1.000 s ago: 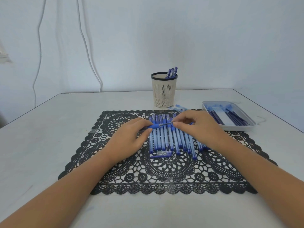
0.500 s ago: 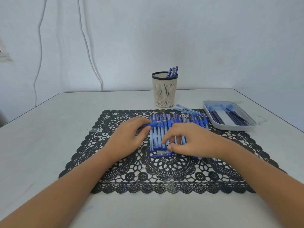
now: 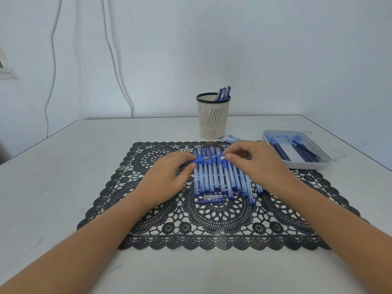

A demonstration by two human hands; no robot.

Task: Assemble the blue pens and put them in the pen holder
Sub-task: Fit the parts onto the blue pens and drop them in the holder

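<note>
My left hand [image 3: 167,179] grips a blue pen [image 3: 200,161] by its rubber grip, tip pointing right, over the left end of a row of pen barrels [image 3: 222,179] lying on the black lace mat [image 3: 212,225]. My right hand [image 3: 258,164] pinches a small pale part [image 3: 223,158] just beyond that tip; what the part is I cannot tell. A loose blue cap [image 3: 209,198] lies below the row. The beige pen holder [image 3: 213,119] stands behind the mat with a few blue pens [image 3: 223,94] in it.
A white tray [image 3: 307,166] with dark blue refills sits at the right, beside the mat. A couple of pen parts [image 3: 232,137] lie between holder and mat. White cables hang on the wall at the back left.
My right hand dropped to the near end of the row by the loose cap, then rose back to the pen tip with a small part pinched. My left hand kept hold of the pen.
</note>
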